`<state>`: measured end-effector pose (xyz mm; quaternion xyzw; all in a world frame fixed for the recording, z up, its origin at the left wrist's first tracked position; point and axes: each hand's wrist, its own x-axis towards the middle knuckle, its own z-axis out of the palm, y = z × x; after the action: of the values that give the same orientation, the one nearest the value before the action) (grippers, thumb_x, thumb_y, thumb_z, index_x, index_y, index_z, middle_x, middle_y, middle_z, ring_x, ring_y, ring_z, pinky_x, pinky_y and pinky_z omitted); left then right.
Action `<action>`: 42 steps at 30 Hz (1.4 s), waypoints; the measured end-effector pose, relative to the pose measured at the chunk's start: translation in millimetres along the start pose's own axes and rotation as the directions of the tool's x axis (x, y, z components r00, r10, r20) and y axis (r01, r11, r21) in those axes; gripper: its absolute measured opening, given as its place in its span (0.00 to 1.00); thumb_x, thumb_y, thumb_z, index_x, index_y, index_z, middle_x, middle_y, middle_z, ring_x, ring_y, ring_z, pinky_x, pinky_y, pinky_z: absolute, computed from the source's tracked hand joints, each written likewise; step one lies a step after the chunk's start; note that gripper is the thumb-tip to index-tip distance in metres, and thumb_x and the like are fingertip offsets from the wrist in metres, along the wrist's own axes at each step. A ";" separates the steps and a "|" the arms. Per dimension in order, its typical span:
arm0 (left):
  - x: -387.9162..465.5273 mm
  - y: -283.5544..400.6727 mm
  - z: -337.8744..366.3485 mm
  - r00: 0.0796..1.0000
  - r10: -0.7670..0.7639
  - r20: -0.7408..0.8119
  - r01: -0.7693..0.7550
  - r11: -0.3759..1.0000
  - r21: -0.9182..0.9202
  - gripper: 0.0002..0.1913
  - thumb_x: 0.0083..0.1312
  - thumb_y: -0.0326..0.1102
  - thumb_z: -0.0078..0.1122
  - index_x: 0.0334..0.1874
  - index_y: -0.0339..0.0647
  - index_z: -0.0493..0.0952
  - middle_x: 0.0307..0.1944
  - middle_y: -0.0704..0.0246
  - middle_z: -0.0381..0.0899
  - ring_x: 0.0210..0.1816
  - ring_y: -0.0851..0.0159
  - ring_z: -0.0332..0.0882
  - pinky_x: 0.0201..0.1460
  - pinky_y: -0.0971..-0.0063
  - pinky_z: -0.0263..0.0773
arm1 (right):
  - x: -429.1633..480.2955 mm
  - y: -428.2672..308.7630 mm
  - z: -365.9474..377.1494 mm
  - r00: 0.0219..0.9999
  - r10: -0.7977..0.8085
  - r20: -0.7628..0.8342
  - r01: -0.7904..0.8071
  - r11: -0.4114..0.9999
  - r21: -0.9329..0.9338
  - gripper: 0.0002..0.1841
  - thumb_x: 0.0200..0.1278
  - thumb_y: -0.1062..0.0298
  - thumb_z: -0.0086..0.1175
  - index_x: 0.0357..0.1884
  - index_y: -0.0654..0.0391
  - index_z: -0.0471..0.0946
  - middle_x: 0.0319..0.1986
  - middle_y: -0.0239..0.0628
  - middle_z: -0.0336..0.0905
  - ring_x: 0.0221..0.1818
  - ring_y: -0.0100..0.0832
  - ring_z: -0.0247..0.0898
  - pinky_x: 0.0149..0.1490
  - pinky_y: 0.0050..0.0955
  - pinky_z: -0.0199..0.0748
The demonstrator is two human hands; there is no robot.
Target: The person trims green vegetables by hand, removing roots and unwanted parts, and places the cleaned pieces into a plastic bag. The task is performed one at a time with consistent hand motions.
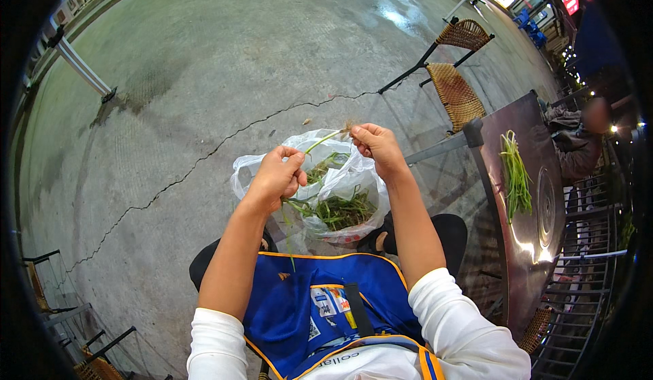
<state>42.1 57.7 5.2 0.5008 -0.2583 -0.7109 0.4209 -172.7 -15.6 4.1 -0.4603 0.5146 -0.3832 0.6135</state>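
Between my hands stretches one green onion [322,141], its pale stem slanting up to the right. My left hand [278,173] grips the stem, and its green leaves hang below that hand over my apron. At the other end, my right hand [376,145] pinches the brown root tuft [348,126]. Below my hands a white plastic bag [352,178] stands on the ground between my feet, with its mouth spread. Tangled green and brownish plant scraps [344,211] lie inside it.
At my right stands a dark table [492,158] bearing a bunch of green onions [515,178]. A wicker chair [455,94] is ahead of it. Another person [574,135] sits beyond the table. A blue apron [285,298] covers my lap. A crack [224,142] crosses the concrete floor.
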 end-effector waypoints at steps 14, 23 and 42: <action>-0.5 2.1 -7.4 1.000 -0.008 0.003 0.008 1.000 0.003 0.09 0.65 0.32 0.47 0.41 0.33 0.65 0.16 0.63 0.71 0.08 0.78 0.52 0.09 0.82 0.45 | -6.7 -14.5 9.0 0.872 -0.489 0.008 0.330 0.575 -0.749 0.15 0.52 0.65 0.56 0.44 0.50 0.74 0.31 0.32 0.72 0.29 0.32 0.69 0.35 0.32 0.68; 1.4 2.5 -7.3 0.999 -0.006 0.041 0.004 0.998 0.061 0.09 0.66 0.33 0.45 0.39 0.32 0.67 0.16 0.64 0.71 0.07 0.79 0.51 0.09 0.83 0.44 | 8.9 -14.4 10.5 0.573 -0.591 0.568 0.651 -0.092 -0.753 0.04 0.51 0.68 0.55 0.29 0.53 0.75 0.25 0.32 0.71 0.32 0.35 0.67 0.38 0.33 0.66; 0.6 6.3 2.4 0.985 -0.030 0.172 0.020 0.998 0.060 0.10 0.66 0.32 0.41 0.39 0.30 0.68 0.15 0.69 0.69 0.09 0.80 0.51 0.11 0.84 0.45 | 17.8 46.4 59.5 0.962 0.022 -0.272 0.105 0.890 0.444 0.08 0.59 0.69 0.49 0.23 0.58 0.73 0.15 0.26 0.64 0.15 0.15 0.50 0.20 0.19 0.49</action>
<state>41.9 53.8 10.8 0.4526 -0.3080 -0.7489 0.3735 -111.1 -9.1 -42.6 -0.2585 0.4795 -0.5650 0.6197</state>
